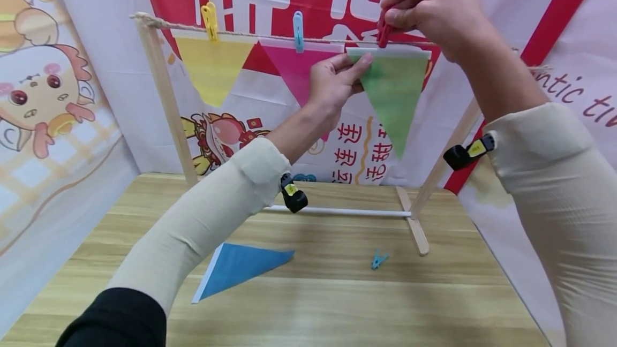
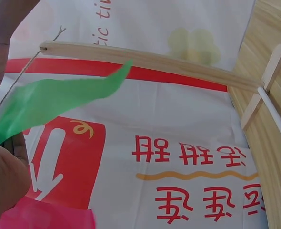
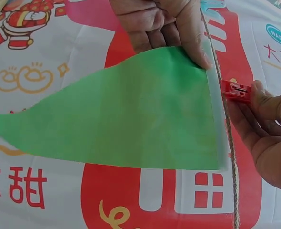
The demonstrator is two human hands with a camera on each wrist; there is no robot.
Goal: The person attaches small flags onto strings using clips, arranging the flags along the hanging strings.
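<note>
My left hand (image 1: 335, 82) pinches the upper left corner of a green triangular pennant (image 1: 397, 90), thumb on its front. The pennant's white top edge lies along the twine (image 3: 228, 124). Above it, my right hand (image 1: 438, 9) pinches a red clothespin (image 1: 383, 30) whose tip is at the twine, close to the pennant's top edge. In the right wrist view the red clothespin (image 3: 236, 90) sits between thumb and fingers. To the left, a pink pennant (image 1: 294, 66) hangs under a light blue clothespin (image 1: 298, 31), and a yellow pennant (image 1: 212, 66) under a yellow clothespin (image 1: 209, 21).
A wooden frame with a left post (image 1: 166, 100) and a right post (image 1: 445, 159) carries the twine; a white rod (image 1: 337, 211) runs low across it. On the wooden table (image 1: 328, 304) lie a blue pennant (image 1: 241, 269) and a teal clothespin (image 1: 378, 259). Printed cloth hangs behind.
</note>
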